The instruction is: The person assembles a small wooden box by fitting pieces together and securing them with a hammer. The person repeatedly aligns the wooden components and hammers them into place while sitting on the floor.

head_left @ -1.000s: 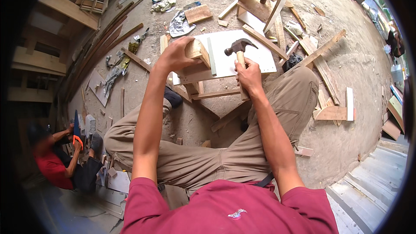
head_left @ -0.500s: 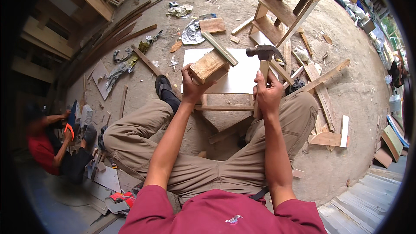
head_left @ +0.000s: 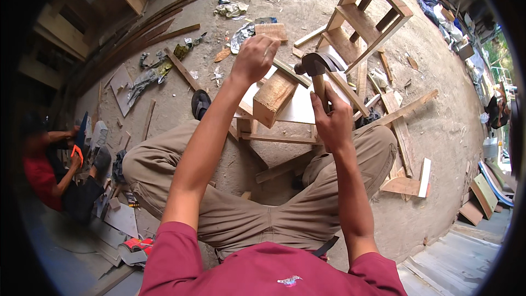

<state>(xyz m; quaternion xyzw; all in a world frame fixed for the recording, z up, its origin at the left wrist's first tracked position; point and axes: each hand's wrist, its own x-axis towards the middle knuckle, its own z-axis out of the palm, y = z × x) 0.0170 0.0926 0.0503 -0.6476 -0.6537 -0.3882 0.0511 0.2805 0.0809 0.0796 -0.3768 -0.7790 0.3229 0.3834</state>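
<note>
Tight between the hands, roomier out to the sides.
At the middle of the frame, the wooden block [head_left: 273, 98] and narrow strip [head_left: 291, 72] crowd the space between the left hand [head_left: 253, 59] and right hand [head_left: 334, 119]; the hammer [head_left: 316, 67] has its head near the strip's right end, leaving a slim gap. Straight above the left hand lies a flat wood piece [head_left: 272, 32]. At upper right, the shelf-like frame [head_left: 357, 17] and long plank [head_left: 420, 102] bar the way. Bare ground [head_left: 449, 137] gives passage at right; at left, the shoe [head_left: 200, 104] narrows it.
</note>
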